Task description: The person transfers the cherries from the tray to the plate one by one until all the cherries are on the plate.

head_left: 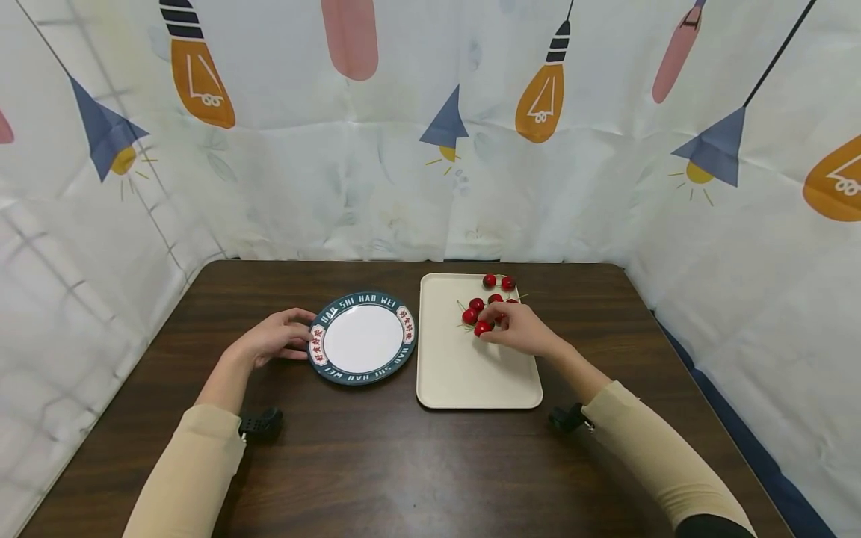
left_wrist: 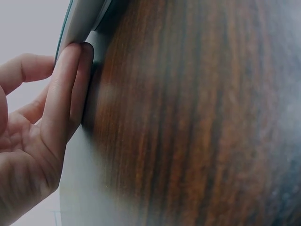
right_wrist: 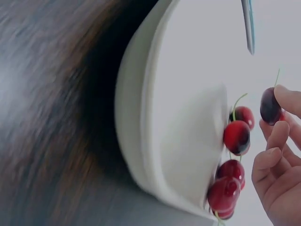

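Note:
My left hand (head_left: pixel 281 338) is at the left rim of a round plate (head_left: pixel 402 359) with a dark green lettered border and a white middle. In the left wrist view its fingers (left_wrist: pixel 60 94) pinch the plate's edge (left_wrist: pixel 81 23), some lying against the underside. My right hand (head_left: pixel 518 329) is over a cream rectangular tray (head_left: pixel 464 381), pinching a dark red cherry (right_wrist: pixel 271 106) between thumb and fingertips. The cherry's green stem points up in the right wrist view. Several other cherries (right_wrist: pixel 224 193) lie on the tray beside that hand, some partly hidden by it in the head view.
Both plate and tray stand on a dark brown wooden table (head_left: pixel 350 463), the plate just left of the tray. Two cherries (head_left: pixel 499 282) lie near the tray's far right corner. A white patterned curtain (head_left: pixel 377 194) hangs behind the table and along its sides.

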`<state>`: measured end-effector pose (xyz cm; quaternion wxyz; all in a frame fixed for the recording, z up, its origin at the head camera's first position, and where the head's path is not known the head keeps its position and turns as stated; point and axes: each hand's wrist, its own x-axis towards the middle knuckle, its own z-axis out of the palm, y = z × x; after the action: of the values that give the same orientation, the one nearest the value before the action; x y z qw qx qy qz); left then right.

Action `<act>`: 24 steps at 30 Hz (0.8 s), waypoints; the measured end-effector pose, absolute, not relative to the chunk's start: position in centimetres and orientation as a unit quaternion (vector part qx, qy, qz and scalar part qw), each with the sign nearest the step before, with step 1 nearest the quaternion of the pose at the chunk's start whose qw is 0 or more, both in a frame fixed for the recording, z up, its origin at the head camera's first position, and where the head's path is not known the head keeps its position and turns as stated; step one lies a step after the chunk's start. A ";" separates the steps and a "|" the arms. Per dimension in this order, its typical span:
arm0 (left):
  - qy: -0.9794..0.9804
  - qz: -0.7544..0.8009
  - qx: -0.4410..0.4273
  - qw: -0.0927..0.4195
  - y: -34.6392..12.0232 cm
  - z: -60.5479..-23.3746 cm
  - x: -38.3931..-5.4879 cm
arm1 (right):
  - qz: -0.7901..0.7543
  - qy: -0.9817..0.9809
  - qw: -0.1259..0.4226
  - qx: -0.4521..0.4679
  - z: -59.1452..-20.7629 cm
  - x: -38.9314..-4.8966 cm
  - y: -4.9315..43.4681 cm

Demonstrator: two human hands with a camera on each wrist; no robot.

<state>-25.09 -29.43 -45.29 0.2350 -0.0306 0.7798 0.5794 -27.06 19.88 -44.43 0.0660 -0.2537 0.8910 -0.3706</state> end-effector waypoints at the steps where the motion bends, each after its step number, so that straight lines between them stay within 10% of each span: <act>1: 0.779 0.580 -0.030 0.235 -29.4 -45.3 -25.1 | -0.373 0.890 0.065 -0.255 -44.5 -27.1 19.7; 24: 0.788 0.568 -0.040 0.235 -29.2 -45.5 -25.3 | -0.421 0.869 0.083 -0.248 -44.5 -27.5 16.2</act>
<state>-25.31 -29.22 -45.52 0.2354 -0.0404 0.7876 0.5681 -27.48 16.21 -44.47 0.0831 -0.2485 0.8686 -0.4206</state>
